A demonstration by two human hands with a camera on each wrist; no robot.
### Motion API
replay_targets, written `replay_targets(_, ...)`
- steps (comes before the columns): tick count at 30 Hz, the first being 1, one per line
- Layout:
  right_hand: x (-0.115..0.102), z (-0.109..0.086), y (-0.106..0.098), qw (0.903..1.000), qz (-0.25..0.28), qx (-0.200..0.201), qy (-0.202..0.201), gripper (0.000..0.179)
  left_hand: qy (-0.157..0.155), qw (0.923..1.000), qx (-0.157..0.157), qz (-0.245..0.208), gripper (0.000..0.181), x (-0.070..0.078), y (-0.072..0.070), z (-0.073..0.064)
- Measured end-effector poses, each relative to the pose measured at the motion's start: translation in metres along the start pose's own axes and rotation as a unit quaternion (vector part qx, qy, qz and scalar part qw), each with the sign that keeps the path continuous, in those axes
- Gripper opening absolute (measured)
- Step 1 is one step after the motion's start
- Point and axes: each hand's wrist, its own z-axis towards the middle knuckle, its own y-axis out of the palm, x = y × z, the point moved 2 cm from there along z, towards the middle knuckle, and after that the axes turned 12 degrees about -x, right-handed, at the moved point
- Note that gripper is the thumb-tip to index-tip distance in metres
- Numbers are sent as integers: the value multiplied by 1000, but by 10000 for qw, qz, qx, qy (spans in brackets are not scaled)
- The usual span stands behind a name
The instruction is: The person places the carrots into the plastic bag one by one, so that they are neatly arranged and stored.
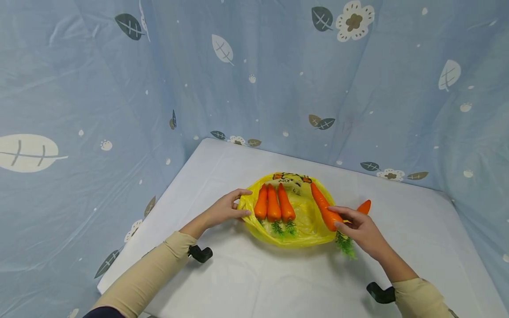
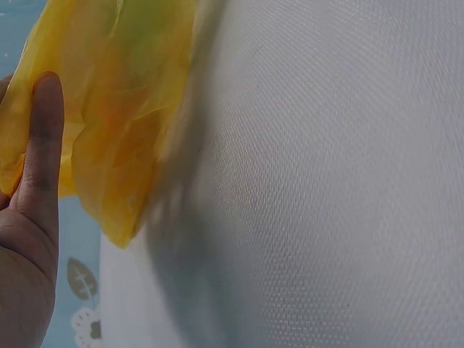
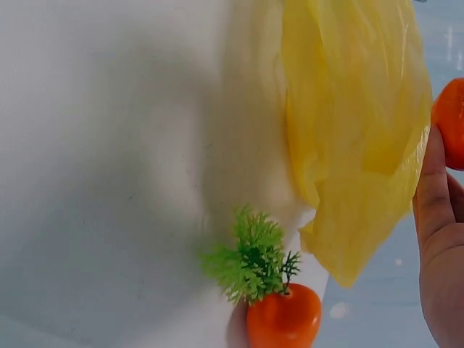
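A yellow plastic bag (image 1: 308, 240) lies spread open on the white table, with three orange carrots (image 1: 273, 205) side by side inside, green tops toward me. My left hand (image 1: 222, 210) holds the bag's left rim between thumb and fingers; the left wrist view shows the thumb (image 2: 45, 138) against the yellow plastic. Over the bag's right side, my right hand (image 1: 362, 229) pinches another carrot (image 1: 323, 205) by its thick end, its leafy top hanging past the rim. One more carrot (image 1: 364, 206) lies on the table beyond the right hand, partly hidden; its green top (image 3: 254, 257) shows in the right wrist view.
The white-covered table (image 1: 254, 282) reaches back to a blue patterned curtain (image 1: 270, 88), which also hangs along the left and right. Dark curved pieces (image 1: 200, 254) stick out at both wrists.
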Motion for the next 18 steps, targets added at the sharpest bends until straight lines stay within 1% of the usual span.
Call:
replay_targets(5, 0, 5, 2, 9997, -189, -39, 151, 40, -22, 10000, 10, 16, 70, 1, 0, -1)
replay_targets(10, 0, 11, 4, 9988, -382, -174, 248, 40, -47, 10000, 16, 67, 70, 3, 0, -1)
replay_targets(18, -4, 18, 10, 9978, -396, -251, 458, 40, -55, 10000, 5, 65, 70, 5, 1, -1)
